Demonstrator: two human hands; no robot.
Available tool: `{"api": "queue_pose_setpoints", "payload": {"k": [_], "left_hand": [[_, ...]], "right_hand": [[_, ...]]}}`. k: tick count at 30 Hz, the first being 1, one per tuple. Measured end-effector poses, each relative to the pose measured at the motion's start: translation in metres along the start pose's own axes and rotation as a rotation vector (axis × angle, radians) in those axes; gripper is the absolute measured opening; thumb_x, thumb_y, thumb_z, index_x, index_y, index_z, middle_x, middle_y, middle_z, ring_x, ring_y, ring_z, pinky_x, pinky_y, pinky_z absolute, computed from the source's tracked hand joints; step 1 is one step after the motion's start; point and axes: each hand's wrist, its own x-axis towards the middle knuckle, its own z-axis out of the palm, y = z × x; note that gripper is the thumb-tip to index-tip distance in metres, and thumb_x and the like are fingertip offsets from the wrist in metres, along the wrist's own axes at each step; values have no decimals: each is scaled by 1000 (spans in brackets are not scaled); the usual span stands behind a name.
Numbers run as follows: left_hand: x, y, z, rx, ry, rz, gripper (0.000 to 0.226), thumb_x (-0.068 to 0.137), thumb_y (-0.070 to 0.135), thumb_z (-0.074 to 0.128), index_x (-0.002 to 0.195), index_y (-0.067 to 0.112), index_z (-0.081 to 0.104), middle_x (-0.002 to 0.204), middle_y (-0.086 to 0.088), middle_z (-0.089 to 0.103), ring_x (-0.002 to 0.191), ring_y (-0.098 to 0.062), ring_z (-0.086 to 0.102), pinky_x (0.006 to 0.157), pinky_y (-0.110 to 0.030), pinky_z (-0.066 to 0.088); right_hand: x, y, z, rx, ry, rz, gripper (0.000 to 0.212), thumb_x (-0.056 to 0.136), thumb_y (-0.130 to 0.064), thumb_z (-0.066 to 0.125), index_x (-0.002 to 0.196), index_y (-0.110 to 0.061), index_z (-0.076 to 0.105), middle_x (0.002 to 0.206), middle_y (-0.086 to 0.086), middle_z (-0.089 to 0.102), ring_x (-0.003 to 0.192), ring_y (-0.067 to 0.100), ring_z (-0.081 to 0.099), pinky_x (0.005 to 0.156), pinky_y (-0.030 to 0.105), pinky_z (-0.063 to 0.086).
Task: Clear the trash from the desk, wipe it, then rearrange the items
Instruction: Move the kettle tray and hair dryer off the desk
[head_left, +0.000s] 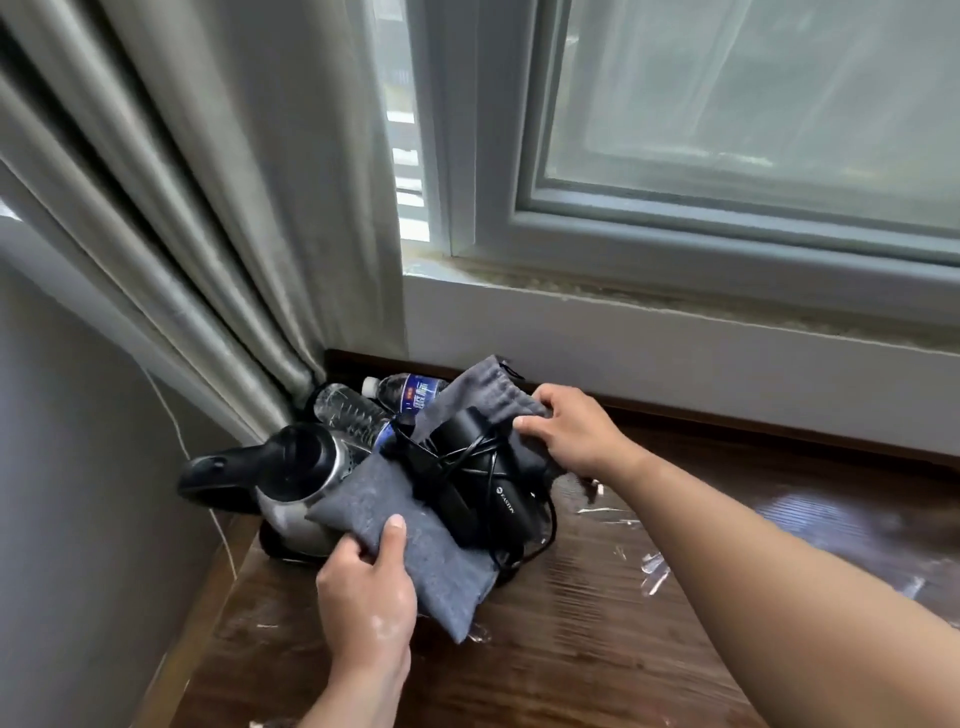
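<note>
Where the grey curtain (208, 260) folds down to the desk corner, a steel kettle (291, 483) with a black handle stands beside two clear ribbed plastic bottles (348, 410). Just right of it the left hand (366, 587) pinches the near end of a soft grey cloth bag (415, 545), thumb on top. A glossy black hair dryer (488, 493), wound in its cord, lies on the bag between the hands. The right hand (571, 431) grips the bag's far drawstring end above the dark wooden desk (597, 649)

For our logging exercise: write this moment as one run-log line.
stage: rearranging | left hand: grips grey pouch | right hand: holds its far end | hair dryer: on pouch
</note>
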Motion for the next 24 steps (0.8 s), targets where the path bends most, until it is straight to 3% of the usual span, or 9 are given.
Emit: {"api": "queue_pose_setpoints", "payload": {"k": [7,9,11,16,19,21,24], "left_hand": [[20,-32,0,-145,-28,-127,17,88,31,72,79,17,72,86,-1,75,86,-21,72,85,-46,58],[26,-45,-2,-158,-59,-183,15,81,41,74,82,25,76,87,1,77,88,-21,73,86,-50,59],[35,-64,-2,-143,-80,-228,29,67,55,73,85,33,76,89,2,78,89,-23,74,85,-54,59],[51,-106,-4,-67,-91,-315,37,54,65,72,76,35,75,79,0,77,82,-25,74,77,-55,60],[45,-86,-12,15,-99,-314,28,68,48,80,62,21,73,61,-1,72,56,-18,72,70,-52,62],[47,-86,-17,95,-111,-310,33,80,34,80,59,12,69,52,-2,69,46,-18,69,73,-46,62],[53,-87,-28,222,-120,-321,44,80,43,79,59,7,66,48,-2,68,42,-16,66,72,-41,60]], "right_hand": [[44,-4,26,-19,3,-2,15,87,-26,74,85,-13,66,77,-1,66,76,19,60,65,31,41],[49,0,32,-3,27,32,9,86,-23,73,85,-15,69,81,2,70,82,23,66,68,31,46],[50,5,34,-13,66,48,6,86,-21,71,91,-18,72,90,2,74,92,25,68,75,30,48],[34,19,37,-134,155,-54,44,90,-23,69,133,-20,60,132,1,64,125,21,56,101,22,36],[10,31,47,-158,240,-103,53,90,-31,71,140,-24,55,143,1,52,136,21,44,113,30,31],[-12,36,54,-118,263,-76,58,89,-39,72,143,-26,53,151,0,44,143,17,37,118,30,26],[-45,38,66,17,201,-4,75,84,-50,75,149,-30,44,160,-4,32,149,10,25,121,27,18]]}}
